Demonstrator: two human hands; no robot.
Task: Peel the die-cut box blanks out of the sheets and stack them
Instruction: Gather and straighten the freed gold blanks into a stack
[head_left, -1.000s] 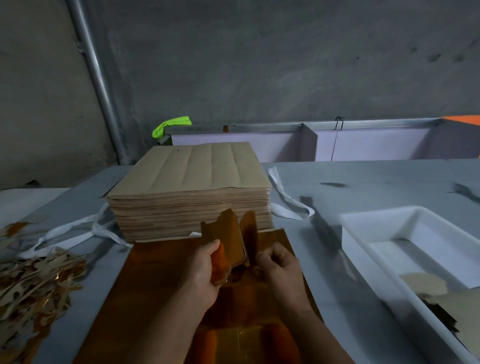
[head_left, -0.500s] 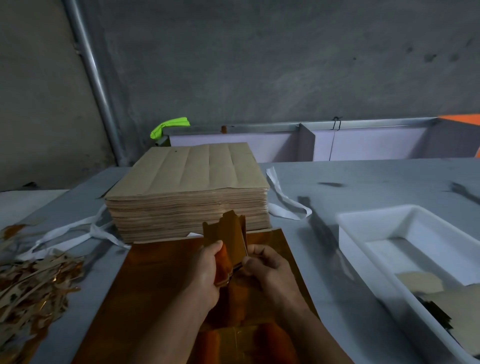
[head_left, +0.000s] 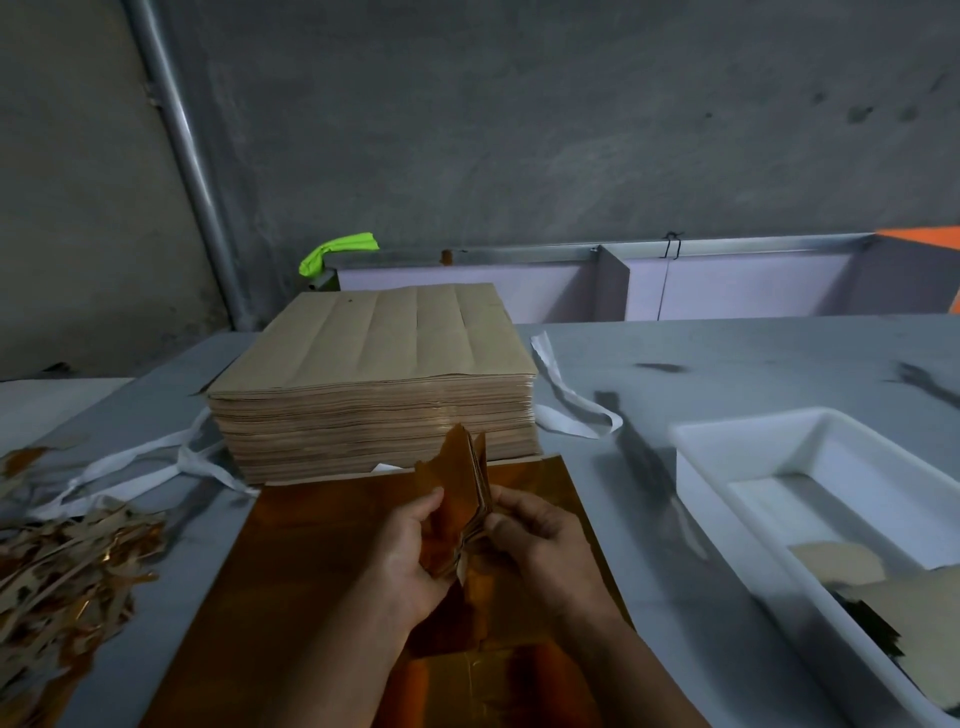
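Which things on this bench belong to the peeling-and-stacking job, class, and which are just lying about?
Part of the job: bundle of blanks, gripped by the left hand and right hand; foil sheet; stack of sheets; white tray; scrap pile.

Lying about: white straps; green cloth; pipe.

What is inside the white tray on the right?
In the white tray, tan card pieces lie over something dark; most of the dark thing is covered.

Both hands (head_left: 410, 551) gripping blanks (head_left: 457, 499), sheet stack (head_left: 374, 384)
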